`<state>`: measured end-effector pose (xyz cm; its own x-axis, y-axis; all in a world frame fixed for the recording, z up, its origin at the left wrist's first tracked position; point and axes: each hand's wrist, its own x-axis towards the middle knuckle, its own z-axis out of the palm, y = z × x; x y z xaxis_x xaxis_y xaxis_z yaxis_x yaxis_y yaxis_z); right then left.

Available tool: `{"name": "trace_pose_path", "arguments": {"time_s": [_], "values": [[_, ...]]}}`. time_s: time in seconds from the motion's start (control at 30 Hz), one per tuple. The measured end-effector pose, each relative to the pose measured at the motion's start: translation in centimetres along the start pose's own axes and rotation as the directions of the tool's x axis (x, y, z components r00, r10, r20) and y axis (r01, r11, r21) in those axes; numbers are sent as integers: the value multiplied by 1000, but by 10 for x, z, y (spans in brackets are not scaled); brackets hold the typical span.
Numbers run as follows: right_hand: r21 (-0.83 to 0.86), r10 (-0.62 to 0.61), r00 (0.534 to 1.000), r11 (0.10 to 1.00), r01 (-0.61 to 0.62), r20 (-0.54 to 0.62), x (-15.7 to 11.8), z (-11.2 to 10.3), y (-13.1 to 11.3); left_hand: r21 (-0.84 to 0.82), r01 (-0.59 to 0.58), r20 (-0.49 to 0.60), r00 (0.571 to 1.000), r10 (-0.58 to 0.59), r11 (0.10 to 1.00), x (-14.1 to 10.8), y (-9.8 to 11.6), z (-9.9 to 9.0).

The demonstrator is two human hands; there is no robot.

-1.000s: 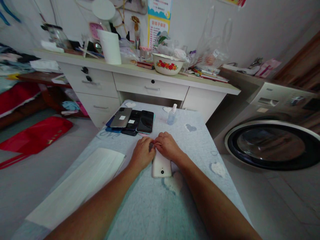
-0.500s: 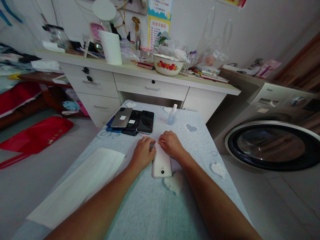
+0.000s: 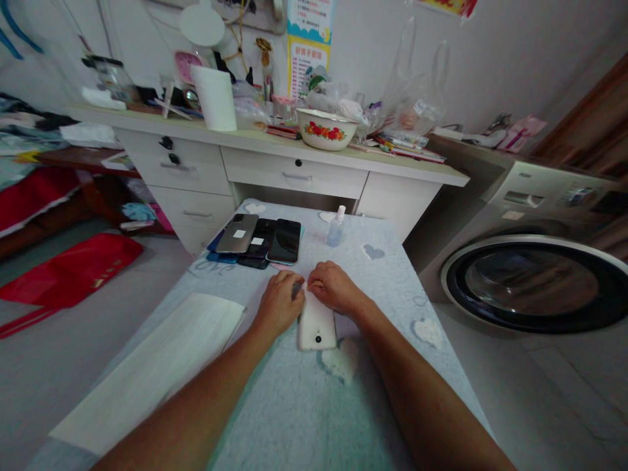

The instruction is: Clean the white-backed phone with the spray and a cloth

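A white smartphone lies on the cloth-covered table with its back up, camera end toward me. My left hand is closed at its far left corner, the thumb against the edge. A small dark grey patch shows between that thumb and the fingers; I cannot make out what it is. My right hand rests over the far right part of the phone, fingertips pinched together at the far edge. Whatever is between those fingertips is too small to tell. Both hands nearly meet there.
Several phones lie stacked beyond my left hand. A clear spray bottle stands beyond my right hand. A long whitish sheet lies at left. Behind are a white desk and a flowered bowl, with a washing machine at right.
My right hand's fingers have shifted slightly left and curled in closer to my left hand at the phone's far edge. My left hand and the phone have hardly moved.
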<state>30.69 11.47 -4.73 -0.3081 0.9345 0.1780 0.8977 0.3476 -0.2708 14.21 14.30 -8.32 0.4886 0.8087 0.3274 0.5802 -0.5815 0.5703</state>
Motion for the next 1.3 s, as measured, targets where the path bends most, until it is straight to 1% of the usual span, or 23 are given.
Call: {"name": "trace_pose_path", "arguments": {"time_s": [0.1,0.2,0.37,0.5,0.67,0.9,1.1,1.2,1.3], "values": [[42,-42,999,998,41,31,0,-3,-1,8,9,3,1000,-9,1000,0,0,0],[50,-35,999,998,34,26,1,-2,1,8,5,3,1000,-5,1000,0,-1,1],[39,50,998,998,-49,-30,1,2,7,-1,0,7,1000,0,1000,0,-2,1],[-6,128,990,992,-128,-55,-1,3,10,-14,0,3,1000,0,1000,0,-1,0],[-45,146,988,988,-149,-55,-1,2,9,-14,-7,7,1000,7,1000,0,0,-1],[13,33,999,999,-33,38,-3,-5,3,-1,4,8,1000,-4,1000,0,-1,1],[3,24,992,1000,-25,125,0,-11,1,10,2,4,1000,-2,1000,1,0,1],[11,4,992,1000,-6,129,-5,-11,-2,6,-4,6,1000,3,1000,1,-1,2],[44,-26,994,999,22,110,-17,-10,-7,-1,-5,6,1000,5,1000,1,-2,3]]}}
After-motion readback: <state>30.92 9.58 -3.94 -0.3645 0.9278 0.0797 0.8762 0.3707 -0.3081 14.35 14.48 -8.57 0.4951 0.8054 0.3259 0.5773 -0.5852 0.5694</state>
